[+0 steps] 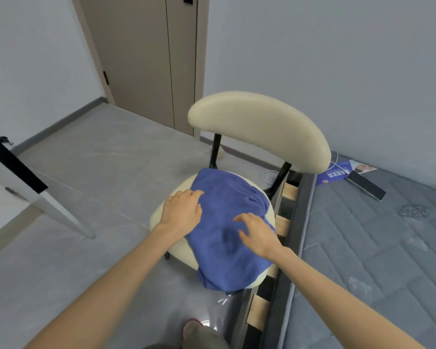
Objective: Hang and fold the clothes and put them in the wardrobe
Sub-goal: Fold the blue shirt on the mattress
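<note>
On the round seat of the cream padded chair with black metal legs [180,251], the blue soft fabric garment [227,260] lies in a loose heap, its near end hanging over the seat's front rim. That overhang is the likely trouble: a tug or sweep toward the person could, I judge, drag the whole piece onto the grey tiled floor [86,185], or sideways into the gap by the grey bed frame with pale wooden slats [283,224] just beside the chair. The small curved seat gives little flat room, so folds may bunch. The left hand [181,210] sits at the garment's left edge with fingers bent; whether it pinches the fabric cannot be told. The right hand [258,231] rests on top, fingers spread wide, holding nothing. The garment looks thick, matte and towel-like, rumpled, with creases gathered toward the backrest
</note>
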Motion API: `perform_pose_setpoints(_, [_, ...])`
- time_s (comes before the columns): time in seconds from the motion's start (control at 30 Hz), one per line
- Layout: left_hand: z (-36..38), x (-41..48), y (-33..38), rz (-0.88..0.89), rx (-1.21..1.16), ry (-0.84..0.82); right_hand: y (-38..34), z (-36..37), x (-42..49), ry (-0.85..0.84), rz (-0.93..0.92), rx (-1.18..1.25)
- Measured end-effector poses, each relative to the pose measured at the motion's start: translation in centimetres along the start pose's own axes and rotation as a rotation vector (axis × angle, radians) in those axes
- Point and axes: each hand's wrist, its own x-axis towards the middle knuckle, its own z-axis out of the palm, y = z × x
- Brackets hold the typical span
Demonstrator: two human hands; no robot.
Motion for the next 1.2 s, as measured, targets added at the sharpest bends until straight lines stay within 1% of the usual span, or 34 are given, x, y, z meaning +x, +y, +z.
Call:
perform_pose_setpoints(0.13, [6.9,-0.2,0.5,0.003,-0.011,0.012,4.4,5.1,0.6,-0.054,-0.042,-0.045])
perform_pose_setpoints(0.27, [12.0,-1.3,1.4,-0.033,-0.03,0.007,8.2,9.0,0.3,-0.121,-0.064,-0.076])
perform_pose_setpoints(0.37, [14.7,-3.4,2.5,-0.093,-0.043,0.006,10.5,11.2,-1.1,-0.221,-0.091,-0.093])
perform_pose_setpoints(0.43, [15.6,-4.5,3.4,-0.124,-0.044,0.007,11.7,11.8,-1.9,-0.25,-0.109,-0.101])
perform_pose_setpoints(0.5, [16.0,-5.3,4.2,-0.142,-0.058,0.002,12.7,12.1,-2.7,-0.267,-0.138,-0.165])
perform_pose_setpoints(0.57, [16.5,-6.0,4.8,-0.145,-0.063,-0.006,13.7,12.7,-3.3,-0.254,-0.192,-0.285])
perform_pose_setpoints(0.63, [17.0,-6.5,5.1,-0.142,-0.066,-0.039,14.4,13.5,-3.6,-0.179,-0.242,-0.353])
perform_pose_setpoints(0.7, [17.5,-7.0,5.1,-0.133,-0.098,-0.084,14.9,13.9,-3.3,-0.094,-0.253,-0.331])
perform_pose_setpoints(0.8, [18.2,-7.7,5.2,-0.107,-0.165,-0.158,15.2,13.9,-2.4,-0.074,-0.283,-0.305])
perform_pose_setpoints(0.87, [18.5,-7.9,5.5,-0.086,-0.17,-0.188,15.4,13.8,-1.9,-0.074,-0.264,-0.217])
perform_pose_setpoints(0.97, [19.0,-7.9,6.4,-0.068,-0.2,-0.259,15.1,13.2,-1.4,0.004,-0.163,0.147])
perform_pose_setpoints(1.03, [19.2,-7.6,7.1,-0.054,-0.239,-0.332,13.7,11.3,-1.5,0.082,-0.158,0.319])
perform_pose_setpoints(1.1, [19.2,-7.5,7.9,-0.033,-0.307,-0.364,11.9,8.4,-1.7,0.145,-0.178,0.402])
perform_pose_setpoints(1.13, [18.9,-7.6,8.5,-0.03,-0.378,-0.333,10.8,6.6,-2.0,0.168,-0.192,0.443])
perform_pose_setpoints(1.2, [18.0,-7.7,9.7,-0.044,-0.552,-0.205,9.0,3.1,-2.5,0.207,-0.224,0.54])
